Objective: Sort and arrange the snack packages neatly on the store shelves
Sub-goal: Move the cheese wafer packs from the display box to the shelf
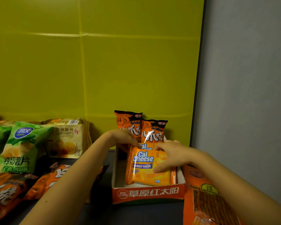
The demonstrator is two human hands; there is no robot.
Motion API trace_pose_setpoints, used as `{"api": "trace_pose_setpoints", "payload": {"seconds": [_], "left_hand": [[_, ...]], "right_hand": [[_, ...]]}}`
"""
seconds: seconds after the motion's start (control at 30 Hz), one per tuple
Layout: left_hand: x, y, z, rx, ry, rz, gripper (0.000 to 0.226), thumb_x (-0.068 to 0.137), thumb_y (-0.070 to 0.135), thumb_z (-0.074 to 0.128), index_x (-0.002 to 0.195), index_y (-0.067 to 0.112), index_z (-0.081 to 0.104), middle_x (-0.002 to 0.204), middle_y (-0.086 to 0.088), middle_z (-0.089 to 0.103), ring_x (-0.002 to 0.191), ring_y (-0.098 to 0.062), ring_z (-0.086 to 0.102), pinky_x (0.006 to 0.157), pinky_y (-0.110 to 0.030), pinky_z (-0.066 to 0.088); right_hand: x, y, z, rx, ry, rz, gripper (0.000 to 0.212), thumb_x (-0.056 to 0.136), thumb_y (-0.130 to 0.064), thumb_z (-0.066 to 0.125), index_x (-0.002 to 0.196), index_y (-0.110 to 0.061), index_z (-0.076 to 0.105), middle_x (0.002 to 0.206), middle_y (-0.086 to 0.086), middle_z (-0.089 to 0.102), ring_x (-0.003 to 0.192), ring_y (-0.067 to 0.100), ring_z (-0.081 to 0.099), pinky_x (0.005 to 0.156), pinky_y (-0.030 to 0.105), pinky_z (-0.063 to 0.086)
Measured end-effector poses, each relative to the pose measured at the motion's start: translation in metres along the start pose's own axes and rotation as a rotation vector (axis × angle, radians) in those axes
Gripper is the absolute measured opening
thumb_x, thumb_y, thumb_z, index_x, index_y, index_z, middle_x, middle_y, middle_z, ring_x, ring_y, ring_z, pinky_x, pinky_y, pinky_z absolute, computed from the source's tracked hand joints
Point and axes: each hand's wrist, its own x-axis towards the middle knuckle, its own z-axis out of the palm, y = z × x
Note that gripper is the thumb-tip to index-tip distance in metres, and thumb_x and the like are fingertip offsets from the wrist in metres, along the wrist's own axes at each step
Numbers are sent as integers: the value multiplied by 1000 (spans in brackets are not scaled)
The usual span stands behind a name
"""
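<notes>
Orange tray (148, 194) holds Cal Cheese wafer packs (148, 168), front pack gripped by right hand (170, 157); left hand (123, 137) fingers rear pack; octopus snack bags (141, 129) upright at tray's back.

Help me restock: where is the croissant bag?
In the head view, the croissant bag sits left of center against the yellow-green back panel, behind the green chip bag.

A second orange Cal Cheese wafer pack (146, 146) shows only its top strip; the rest is hidden behind the front orange Cal Cheese wafer pack (148, 168). The left hand (124, 137) covers the lower part of one upright orange octopus-print snack bag (127, 122). The orange pretzel-stick packet (206, 207) is cut off by the bottom edge, its small print unreadable. The green chip bags (21, 146) run off the left edge.
</notes>
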Motion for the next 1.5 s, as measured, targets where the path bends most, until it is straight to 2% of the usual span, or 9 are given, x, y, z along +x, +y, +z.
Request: {"api": "trace_pose_setpoints", "payload": {"seconds": [0.1,0.3,0.47,0.67,0.83,1.03,1.13,1.33,1.5], "left_hand": [[-2,-1,-2,-61,-25,5,17,82,25,67,92,13,61,86,0,67,78,-10,65,65,-21,56],[-23,-6,-12,-197,191,95,16,81,21,69,78,18,54,81,0,64,72,-10,61,55,-18,49],[-55,-12,-42,-416,468,205,14,81,20,68,85,14,56,77,-2,62,67,-11,57,49,-18,44],[-106,-40,-70,-656,805,218,9,82,20,67,78,17,59,73,-1,64,56,-5,62,53,-21,48],[-171,-89,-87,-751,997,153,14,82,20,67,72,15,59,52,6,67,42,-1,61,51,-21,49],[-267,-156,-109,-708,1215,63,10,82,21,67,75,17,61,44,11,65,51,-10,62,58,-27,48],[-316,-188,-116,-687,1286,13,11,84,17,64,74,16,59,40,10,63,35,0,57,40,-16,45],[-427,-270,-135,-648,1407,-156,11,80,19,69,80,9,64,69,-9,70,48,-17,63,51,-33,54],[-511,-326,-151,-640,1452,-257,10,84,16,64,79,7,61,35,7,60,29,-4,55,28,-16,41]], "right_hand": [[-2,5,-1,262,-15,-5,53,72,-38,75,116,-21,53,125,0,58,106,16,62,91,33,54],[-8,9,-12,618,164,-9,25,68,-27,80,84,-25,62,99,-4,62,98,18,62,73,28,53],[-6,10,-18,1052,414,-5,19,71,-17,77,86,-19,67,80,-3,69,70,8,64,53,13,52],[13,-14,-25,1507,449,-49,6,81,-12,66,85,-8,66,58,-1,73,53,12,69,51,25,58],[33,-60,-21,1543,329,-84,8,85,-18,63,86,-10,65,56,1,72,48,13,69,48,32,58],[49,-144,-11,1567,204,-137,5,86,-15,62,83,-11,63,51,-1,70,45,11,67,44,29,56],[59,-194,1,1570,134,-149,6,85,-15,63,82,-10,62,50,1,69,44,13,67,45,33,56],[79,-310,30,1622,33,-170,5,84,-14,64,86,-11,61,49,-1,69,42,12,66,41,31,56],[93,-418,59,1662,-62,-173,6,83,-13,66,80,-10,62,55,1,71,42,13,66,44,33,56]]}}
